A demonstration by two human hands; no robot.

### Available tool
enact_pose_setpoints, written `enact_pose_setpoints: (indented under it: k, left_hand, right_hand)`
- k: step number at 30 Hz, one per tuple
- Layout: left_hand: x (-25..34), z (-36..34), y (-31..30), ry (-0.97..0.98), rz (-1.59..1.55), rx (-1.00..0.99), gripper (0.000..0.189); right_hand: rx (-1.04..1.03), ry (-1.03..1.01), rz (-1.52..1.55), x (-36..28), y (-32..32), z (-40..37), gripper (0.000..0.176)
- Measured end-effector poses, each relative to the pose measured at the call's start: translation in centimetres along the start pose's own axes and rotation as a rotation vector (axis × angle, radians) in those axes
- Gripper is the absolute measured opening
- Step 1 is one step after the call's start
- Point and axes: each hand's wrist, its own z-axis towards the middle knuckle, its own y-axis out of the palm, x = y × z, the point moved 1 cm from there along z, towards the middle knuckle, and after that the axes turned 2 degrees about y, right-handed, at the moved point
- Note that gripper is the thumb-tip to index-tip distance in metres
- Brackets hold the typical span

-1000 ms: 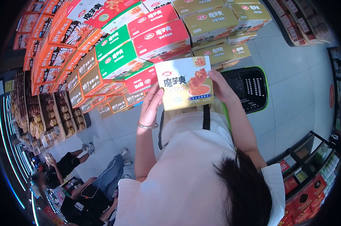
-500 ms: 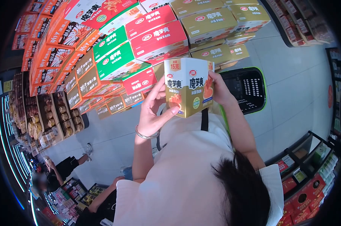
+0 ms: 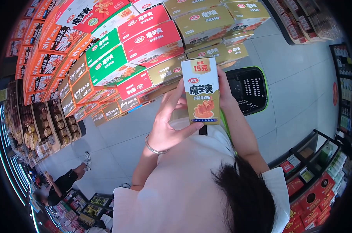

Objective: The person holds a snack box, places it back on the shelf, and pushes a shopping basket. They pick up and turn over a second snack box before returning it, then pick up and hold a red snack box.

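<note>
A white and gold box (image 3: 202,93) with a picture of food on its front stands upright between my two hands. My left hand (image 3: 170,120), with a bracelet at the wrist, holds the box's left side, its thumb across the lower front edge. On the right side, my right hand (image 3: 225,87) grips the box; most of its fingers are hidden behind it. Beyond the box rises a stack of red boxes (image 3: 152,42), green boxes (image 3: 108,64) and gold boxes (image 3: 203,23).
A black basket (image 3: 248,91) with a green rim is beyond my right forearm. Orange boxes (image 3: 45,64) fill the stack's left part. Shelves (image 3: 312,155) stand at the lower right. A person (image 3: 67,182) in dark clothes is at the lower left.
The box has turned, so one face now fronts the camera instead of two. The stack and basket have shifted left in view, and a second person at the lower left has mostly left view.
</note>
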Motion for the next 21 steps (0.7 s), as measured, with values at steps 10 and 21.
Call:
enact_pose_setpoints:
  k: [10,21]
  left_hand:
    - [0.19,-0.41,0.28,0.001,0.032,0.073,0.102]
    - [0.38,-0.85,0.16,-0.018,0.088,0.044,0.102]
  right_hand:
    - [0.010,0.027,0.022,0.31,-0.21,-0.10,0.066]
    - [-0.023,0.040,-0.006,0.78,-0.12,-0.14,0.065]
